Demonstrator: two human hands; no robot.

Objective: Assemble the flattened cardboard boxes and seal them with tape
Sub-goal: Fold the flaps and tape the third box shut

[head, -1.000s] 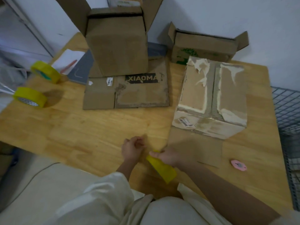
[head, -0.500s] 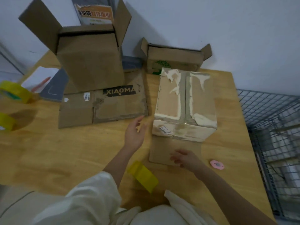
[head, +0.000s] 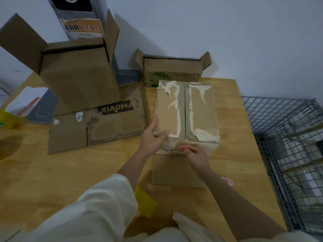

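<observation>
Box (head: 187, 116) on the bench (head: 52, 172), directly ahead of both hands, long axis running away toward the wall, torn top seam along that axis, one flap lying flat toward the body beneath the right wrist. Left hand (head: 152, 138) on the near left corner, fingers fairly straight along the side, thumb laid over the top edge. Right hand (head: 194, 154) at the near end face, fingers curled in at the seam; grip on anything there too blurred to tell. Yellow tape (head: 146, 203) by the left elbow, partly hidden by the sleeve. Pink thing (head: 229, 180) right of the right forearm, mostly covered. Flat cardboard (head: 97, 124) left of the left hand.
</observation>
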